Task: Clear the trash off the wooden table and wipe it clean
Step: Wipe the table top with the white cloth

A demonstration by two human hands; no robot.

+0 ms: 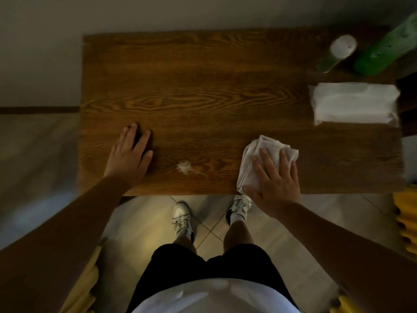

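Observation:
The wooden table (pixel 203 82) fills the middle of the head view. My right hand (pixel 275 181) presses flat on a crumpled white cloth (pixel 259 154) near the table's front edge, fingers spread over it. My left hand (pixel 129 152) lies flat on the bare wood at the front left, fingers apart and holding nothing. A small white smear (pixel 185 167) marks the wood between the two hands, close to the front edge.
A white pack of tissues (pixel 354 103) lies at the table's right side. Behind it stand a spray can with a white cap (pixel 341 47) and a green bottle (pixel 383 50). Yellow objects (pixel 406 220) sit on the floor at right and lower left.

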